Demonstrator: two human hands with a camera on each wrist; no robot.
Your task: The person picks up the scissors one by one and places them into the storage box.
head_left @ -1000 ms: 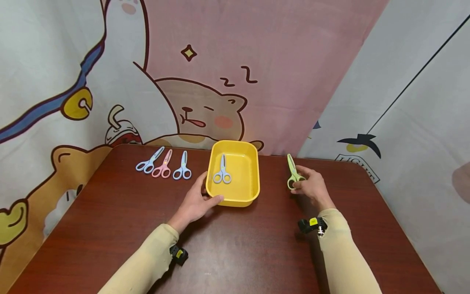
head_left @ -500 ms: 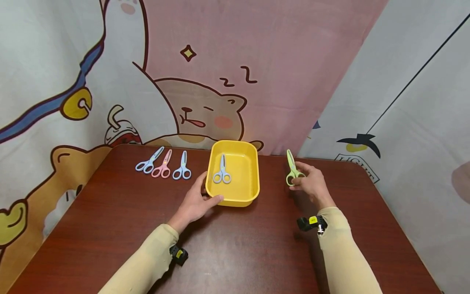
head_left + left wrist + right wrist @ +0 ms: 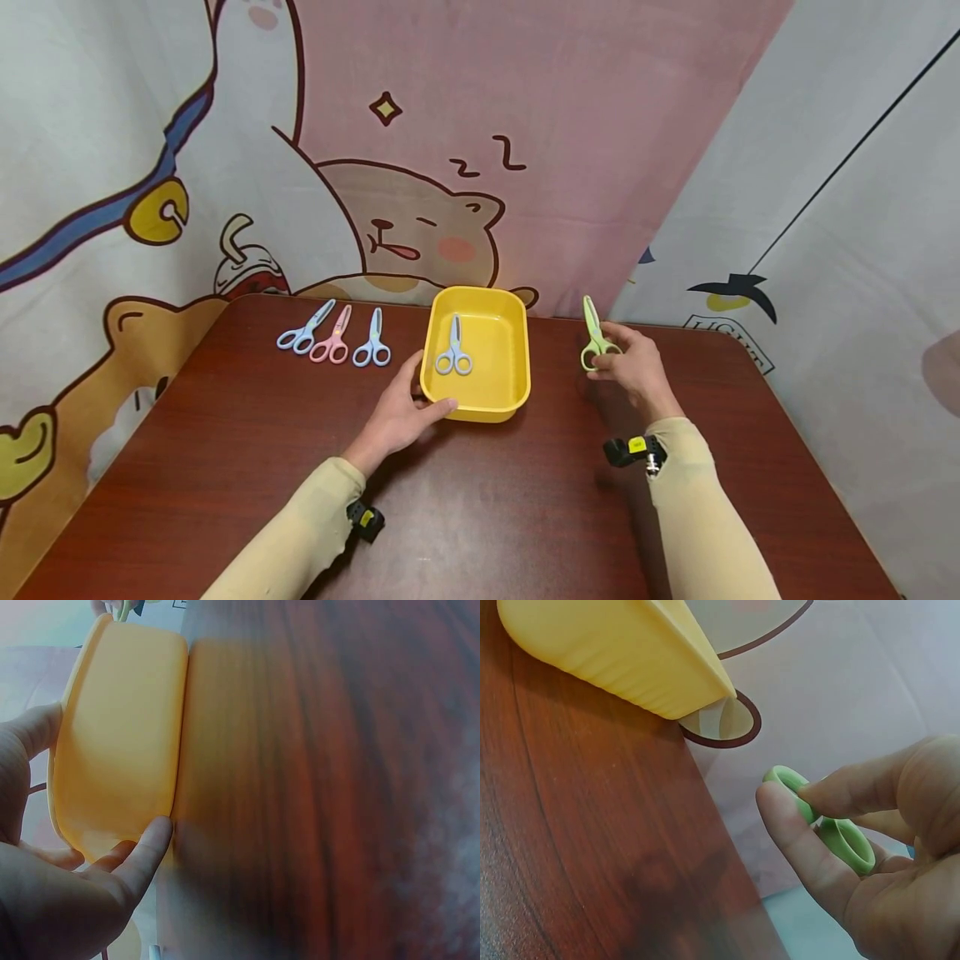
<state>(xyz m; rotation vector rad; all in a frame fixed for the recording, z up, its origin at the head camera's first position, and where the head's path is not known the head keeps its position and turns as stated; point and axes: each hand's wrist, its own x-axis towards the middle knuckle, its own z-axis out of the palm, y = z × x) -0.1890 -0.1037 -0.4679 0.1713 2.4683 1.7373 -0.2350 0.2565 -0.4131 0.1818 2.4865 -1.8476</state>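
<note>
While the left hand holds the yellow box by its near left corner, unmoved, the right hand pinches the green scissors by their handles, a little higher than a second ago. So that pair is now held clear of the table, right of the box and outside it. Inside lies one blue-grey pair; farther left rest a blue pair, a pink pair and another blue one.

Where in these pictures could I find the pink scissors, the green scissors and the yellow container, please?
Pink scissors (image 3: 337, 333): head view, the middle, where blades meet handles.
Green scissors (image 3: 594, 331): head view, the middle, where blades meet handles.
Yellow container (image 3: 500, 354): head view, bare inner floor.
</note>
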